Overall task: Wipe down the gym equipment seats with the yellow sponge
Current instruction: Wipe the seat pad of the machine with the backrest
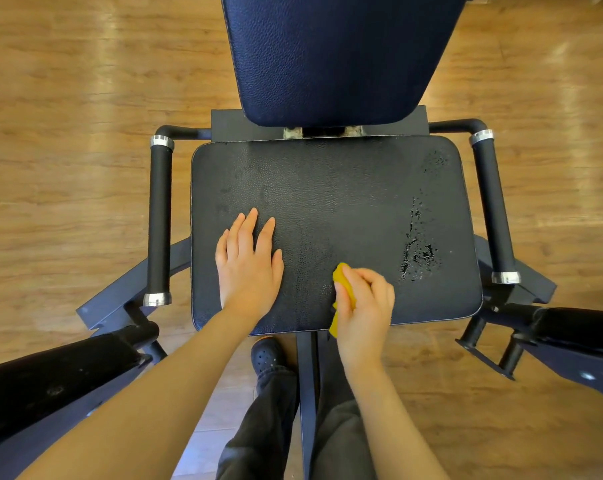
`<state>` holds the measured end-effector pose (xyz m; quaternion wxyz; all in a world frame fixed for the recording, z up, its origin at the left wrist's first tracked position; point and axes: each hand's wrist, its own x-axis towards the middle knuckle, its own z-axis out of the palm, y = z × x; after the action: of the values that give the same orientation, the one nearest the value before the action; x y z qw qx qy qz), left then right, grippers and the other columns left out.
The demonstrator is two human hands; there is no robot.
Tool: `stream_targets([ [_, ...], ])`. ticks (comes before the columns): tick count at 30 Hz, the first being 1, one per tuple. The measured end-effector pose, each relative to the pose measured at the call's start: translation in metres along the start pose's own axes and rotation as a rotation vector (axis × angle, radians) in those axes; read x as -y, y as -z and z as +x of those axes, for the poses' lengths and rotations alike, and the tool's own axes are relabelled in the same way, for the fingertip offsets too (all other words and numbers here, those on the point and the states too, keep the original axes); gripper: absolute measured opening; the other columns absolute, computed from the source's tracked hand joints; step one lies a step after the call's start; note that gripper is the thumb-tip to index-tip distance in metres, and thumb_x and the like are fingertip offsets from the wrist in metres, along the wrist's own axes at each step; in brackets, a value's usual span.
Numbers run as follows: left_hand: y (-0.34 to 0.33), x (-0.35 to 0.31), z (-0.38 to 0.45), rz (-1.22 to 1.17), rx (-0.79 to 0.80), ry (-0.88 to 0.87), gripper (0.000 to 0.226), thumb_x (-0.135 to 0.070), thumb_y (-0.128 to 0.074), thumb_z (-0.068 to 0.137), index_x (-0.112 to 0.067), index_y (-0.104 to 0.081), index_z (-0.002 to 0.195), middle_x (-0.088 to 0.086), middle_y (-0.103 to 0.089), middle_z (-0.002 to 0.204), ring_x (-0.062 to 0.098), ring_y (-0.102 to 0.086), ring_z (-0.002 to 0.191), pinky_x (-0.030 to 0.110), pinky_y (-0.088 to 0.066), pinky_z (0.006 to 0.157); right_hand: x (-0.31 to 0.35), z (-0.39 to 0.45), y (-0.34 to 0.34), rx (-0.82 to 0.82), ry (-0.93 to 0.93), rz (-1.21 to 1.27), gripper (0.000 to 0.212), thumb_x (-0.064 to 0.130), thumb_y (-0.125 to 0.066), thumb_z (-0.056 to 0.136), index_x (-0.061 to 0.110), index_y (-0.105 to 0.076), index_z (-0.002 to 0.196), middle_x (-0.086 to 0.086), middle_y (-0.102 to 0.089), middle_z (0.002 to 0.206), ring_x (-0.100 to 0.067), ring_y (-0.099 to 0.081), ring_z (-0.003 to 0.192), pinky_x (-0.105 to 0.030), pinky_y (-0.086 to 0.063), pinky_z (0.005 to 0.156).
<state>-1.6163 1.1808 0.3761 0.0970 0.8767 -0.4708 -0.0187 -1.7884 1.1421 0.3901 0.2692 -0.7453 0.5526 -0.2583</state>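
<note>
Lighting: bright, even, warm; no dim areas except black pads at lower corners.
Glare: pale vertical streaks on wood floor (85, 98), left and right of machine, suggesting overhead light src; exact src not in view.
Sheen: soft highlight on backrest (327, 57); wet patches on seat (327, 202) glint white, right side.
Shadows: faint, short, under left hand (248, 265) and by right hand (365, 299).
Blur: right hand and yellow sponge (341, 282) slightly motion-smeared; rest sharp at centre.
Distortion: wide-angle; handle bars bow outward, floorboards curve twd edges, forearms stretched at bottom.
Edge focus: lower corners softer, detail lost in black.
</note>
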Motion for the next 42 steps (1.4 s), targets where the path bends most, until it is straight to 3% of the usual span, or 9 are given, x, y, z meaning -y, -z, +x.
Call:
stream_targets([
  [4,0.001,0.000,0.000,-0.008,0.005,0.000,0.051,-0.035,-0.035,0.093,-0.013,-0.051,0.136,0.015,-0.044,0.145,0.032,-0.035,0.136,0.047,-0.026,0.110,-0.004,0.031,0.007,-0.005,-0.034,-0.042,0.030,0.007,-0.066,0.089,0.011,-0.067,0.118,-0.006,-0.058,0.110,-0.013,-0.040,0.100,-0.001,-0.027,0.085],
  [8,0.002,0.000,0.000,-0.011,0.024,0.005,0.051,-0.036,-0.034,0.093,-0.013,-0.050,0.137,0.014,-0.044,0.145,0.031,-0.035,0.137,0.049,-0.029,0.110,-0.006,0.000,0.015,0.025,-0.109,0.004,0.030,0.012,-0.064,0.090,0.013,-0.064,0.120,-0.002,-0.055,0.114,0.000,-0.037,0.101,-0.005,-0.035,0.080],
  [13,0.001,0.000,0.000,-0.018,0.024,0.003,0.052,-0.036,-0.032,0.094,-0.013,-0.050,0.137,0.015,-0.043,0.146,0.032,-0.033,0.137,0.049,-0.028,0.109,-0.016,-0.048,0.022,-0.004,-0.130,-0.038,0.031,0.026,-0.059,0.091,0.016,-0.066,0.119,0.001,-0.055,0.114,-0.008,-0.042,0.103,-0.010,-0.039,0.082],
  [17,0.002,0.000,0.000,-0.032,0.015,0.002,0.052,-0.036,-0.033,0.094,-0.012,-0.051,0.136,0.016,-0.043,0.145,0.032,-0.034,0.136,0.049,-0.028,0.110,-0.017,-0.017,0.027,0.010,-0.108,-0.044,0.025,0.019,-0.063,0.089,0.013,-0.069,0.113,-0.004,-0.059,0.109,-0.011,-0.043,0.101,-0.003,-0.031,0.086],
  [22,0.003,0.000,-0.001,-0.037,0.017,0.003,0.052,-0.036,-0.033,0.094,-0.012,-0.051,0.136,0.016,-0.044,0.145,0.033,-0.034,0.136,0.049,-0.027,0.110,-0.026,0.039,0.032,-0.043,-0.185,-0.079,0.026,0.016,-0.063,0.092,0.011,-0.067,0.118,-0.007,-0.058,0.114,-0.017,-0.045,0.103,-0.014,-0.030,0.083],
  [27,0.004,-0.001,-0.001,-0.048,0.034,0.010,0.051,-0.035,-0.034,0.094,-0.012,-0.051,0.137,0.015,-0.044,0.145,0.033,-0.035,0.137,0.049,-0.028,0.110,-0.026,0.013,0.036,-0.035,-0.179,-0.067,0.028,0.017,-0.063,0.091,0.013,-0.067,0.118,-0.002,-0.056,0.113,-0.011,-0.041,0.102,-0.010,-0.033,0.080],
  [31,0.003,0.000,-0.001,-0.068,0.030,0.010,0.044,-0.024,-0.057,0.094,-0.011,-0.052,0.135,0.016,-0.044,0.145,0.034,-0.036,0.136,0.051,-0.029,0.109,-0.026,-0.015,0.043,-0.020,-0.195,-0.059,0.029,0.016,-0.066,0.088,0.014,-0.068,0.116,0.007,-0.052,0.109,-0.007,-0.040,0.099,-0.017,-0.042,0.078],
  [35,0.010,-0.004,0.000,-0.147,0.042,0.046,0.046,-0.016,-0.066,0.087,-0.010,-0.055,0.132,0.016,-0.044,0.144,0.036,-0.038,0.133,0.054,-0.030,0.107,-0.020,0.002,0.052,0.006,-0.237,-0.054,0.025,0.009,-0.070,0.085,0.009,-0.071,0.110,0.000,-0.057,0.104,-0.015,-0.046,0.096,0.003,-0.034,0.073],
  [42,0.011,-0.049,0.030,-0.211,0.043,-0.051,0.046,-0.019,-0.063,0.089,-0.011,-0.052,0.134,0.012,-0.045,0.142,0.032,-0.044,0.127,0.051,-0.033,0.103,-0.021,0.096,0.066,-0.024,-0.139,-0.006,0.024,0.012,-0.066,0.089,0.010,-0.069,0.113,-0.003,-0.057,0.109,-0.013,-0.044,0.099,0.004,-0.027,0.081],
])
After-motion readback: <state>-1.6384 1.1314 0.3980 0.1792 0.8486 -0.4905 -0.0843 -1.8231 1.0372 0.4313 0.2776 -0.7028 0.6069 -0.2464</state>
